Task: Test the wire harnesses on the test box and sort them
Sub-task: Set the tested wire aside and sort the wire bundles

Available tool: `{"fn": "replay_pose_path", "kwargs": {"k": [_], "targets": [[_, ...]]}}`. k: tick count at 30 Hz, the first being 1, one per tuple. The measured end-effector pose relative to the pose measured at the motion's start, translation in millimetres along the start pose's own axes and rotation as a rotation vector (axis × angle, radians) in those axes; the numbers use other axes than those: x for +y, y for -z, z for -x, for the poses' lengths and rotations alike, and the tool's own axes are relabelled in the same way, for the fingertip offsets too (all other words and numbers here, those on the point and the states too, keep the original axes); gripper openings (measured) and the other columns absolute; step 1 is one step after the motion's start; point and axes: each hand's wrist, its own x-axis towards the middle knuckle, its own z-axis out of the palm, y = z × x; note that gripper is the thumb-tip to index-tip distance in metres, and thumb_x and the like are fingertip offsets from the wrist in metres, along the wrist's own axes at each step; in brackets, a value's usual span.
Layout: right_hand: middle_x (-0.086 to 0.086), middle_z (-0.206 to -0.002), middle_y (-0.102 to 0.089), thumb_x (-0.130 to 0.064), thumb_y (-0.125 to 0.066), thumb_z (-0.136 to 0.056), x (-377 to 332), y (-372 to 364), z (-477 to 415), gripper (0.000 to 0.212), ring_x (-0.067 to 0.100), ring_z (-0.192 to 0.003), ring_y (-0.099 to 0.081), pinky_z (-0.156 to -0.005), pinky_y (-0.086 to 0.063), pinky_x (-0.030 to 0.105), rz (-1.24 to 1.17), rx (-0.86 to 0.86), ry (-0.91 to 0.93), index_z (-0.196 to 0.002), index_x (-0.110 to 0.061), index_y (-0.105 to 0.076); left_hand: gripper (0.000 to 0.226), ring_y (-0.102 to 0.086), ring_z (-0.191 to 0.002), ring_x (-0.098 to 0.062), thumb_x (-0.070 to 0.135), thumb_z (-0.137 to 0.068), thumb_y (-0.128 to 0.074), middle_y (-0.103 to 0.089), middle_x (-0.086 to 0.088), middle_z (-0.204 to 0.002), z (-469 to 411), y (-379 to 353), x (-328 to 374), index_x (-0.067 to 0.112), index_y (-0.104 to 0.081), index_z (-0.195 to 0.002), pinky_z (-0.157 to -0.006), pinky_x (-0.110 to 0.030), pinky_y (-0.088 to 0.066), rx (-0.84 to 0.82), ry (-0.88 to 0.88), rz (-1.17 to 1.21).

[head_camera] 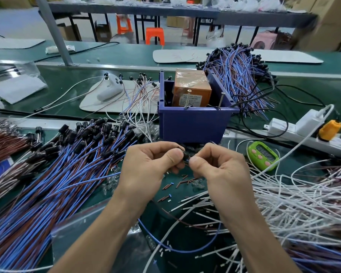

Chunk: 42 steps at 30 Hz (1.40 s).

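I have both hands closed on one wire harness [185,157] just in front of the blue bin [193,125]. My left hand [152,168] pinches its black end piece between thumb and fingers, and my right hand [220,170] pinches the wires right where they leave it, so the two thumbs nearly meet. The harness's blue lead [175,248] and brown lead [177,218] trail down between my forearms and loop over the table [187,233]. The test box [191,91], orange and wrapped in tape, sits inside the bin. This harness is not touching it, so I judge its test is not yet done. For progress I can only read the piles: a broad heap of blue-and-brown harnesses [67,174] lies to my left, another bundle [236,75] rests behind the bin on the right, and loose white wires [303,203] spread out to my right. Which heap is tested I cannot tell, but with this many lying about, I reckon a good deal is left.
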Motion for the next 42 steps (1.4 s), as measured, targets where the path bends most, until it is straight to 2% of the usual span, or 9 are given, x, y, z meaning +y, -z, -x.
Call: {"fn": "replay_pose_path", "kwargs": {"k": [3,7,14,18,21,29,32,38,42], "targets": [[-0.005,-0.069,-0.071,-0.026,-0.068,-0.083,-0.6,0.7,0.0,0.008,0.009,-0.066,-0.066,-0.063,-0.057,0.04,0.025,0.002,0.024,-0.078,-0.026,-0.074,0.015,-0.073,-0.066,-0.01,0.012,-0.081,-0.082,-0.078,0.002,-0.074,4.9,0.0,1.5,0.027,-0.082,-0.085,-0.065,-0.019,-0.057,0.043,-0.16,-0.156],[-0.009,-0.087,-0.078,-0.011,-0.069,-0.084,-3.5,1.0,1.2,0.023,0.013,-0.085,-0.075,-0.076,-0.062,0.032,-0.01,-0.077,0.065,-0.096,-0.028,-0.078,0.017,-0.076,-0.078,-0.006,0.028,-0.075,-0.084,-0.079,0.015,-0.082,7.9,4.0,-0.1,0.036,-0.083,-0.089,-0.072,-0.023,-0.06,0.075,-0.23,-0.272],[-0.005,-0.081,-0.079,0.01,-0.078,-0.077,-9.1,6.1,-1.6,0.035,0.009,-0.076,-0.075,-0.068,-0.057,0.018,-0.16,0.001,0.117,-0.085,-0.024,-0.083,0.016,-0.06,-0.053,-0.002,0.048,-0.077,-0.079,-0.071,0.012,-0.065,10.4,2.8,-1.7,0.041,-0.078,-0.092,-0.053,-0.015,-0.048,0.109,-0.324,-0.387],[0.006,-0.077,-0.076,0.01,-0.077,-0.064,-5.4,12.3,-6.3,0.031,0.016,-0.075,-0.074,-0.073,-0.056,0.02,-0.653,-0.092,-0.12,-0.078,-0.018,-0.082,0.024,-0.046,-0.042,-0.001,0.047,-0.081,-0.08,-0.06,0.006,-0.048,7.9,4.1,2.3,0.025,-0.076,-0.071,-0.045,-0.013,-0.036,0.181,-0.295,-0.321],[0.009,-0.079,-0.071,0.009,-0.066,-0.065,-1.2,17.8,-7.9,0.03,0.018,-0.077,-0.07,-0.077,-0.055,0.021,-0.802,-0.182,-0.162,-0.079,-0.013,-0.079,0.034,-0.037,-0.043,-0.012,0.051,-0.071,-0.08,-0.05,0.002,-0.045,5.9,5.0,6.2,0.017,-0.076,-0.068,-0.042,-0.02,-0.029,0.21,-0.222,-0.121],[0.003,-0.076,-0.07,0.01,-0.063,-0.064,1.4,18.0,-9.3,0.033,0.015,-0.08,-0.067,-0.079,-0.054,0.021,-0.851,-0.259,-0.098,-0.078,-0.016,-0.078,0.026,-0.05,-0.046,-0.013,0.047,-0.062,-0.084,-0.064,-0.004,-0.053,10.3,-1.7,13.4,0.023,-0.08,-0.07,-0.043,-0.02,-0.041,0.158,-0.171,0.025],[0.002,-0.077,-0.071,0.011,-0.068,-0.062,0.2,17.8,-9.1,0.033,0.014,-0.081,-0.066,-0.079,-0.054,0.02,-0.848,-0.274,-0.084,-0.078,-0.016,-0.078,0.02,-0.064,-0.05,-0.014,0.035,-0.064,-0.084,-0.073,-0.007,-0.064,11.5,-5.5,16.5,0.023,-0.083,-0.079,-0.052,-0.019,-0.052,0.093,-0.132,0.063],[0.005,-0.077,-0.069,0.011,-0.062,-0.065,1.8,15.1,-8.6,0.032,0.014,-0.08,-0.064,-0.076,-0.052,0.019,-0.811,-0.233,-0.112,-0.075,-0.017,-0.076,0.01,-0.072,-0.062,-0.014,0.012,-0.082,-0.081,-0.078,-0.008,-0.073,14.7,-7.1,21.3,0.021,-0.084,-0.084,-0.06,-0.016,-0.054,0.056,-0.129,0.078],[0.007,-0.078,-0.069,0.009,-0.063,-0.065,3.1,13.5,-10.1,0.031,0.016,-0.079,-0.062,-0.077,-0.052,0.021,-0.771,-0.192,-0.125,-0.074,-0.018,-0.076,0.014,-0.069,-0.066,-0.006,0.024,-0.07,-0.08,-0.078,0.001,-0.074,16.7,-7.5,27.2,0.024,-0.085,-0.084,-0.064,-0.015,-0.052,0.024,-0.183,0.044]]}}
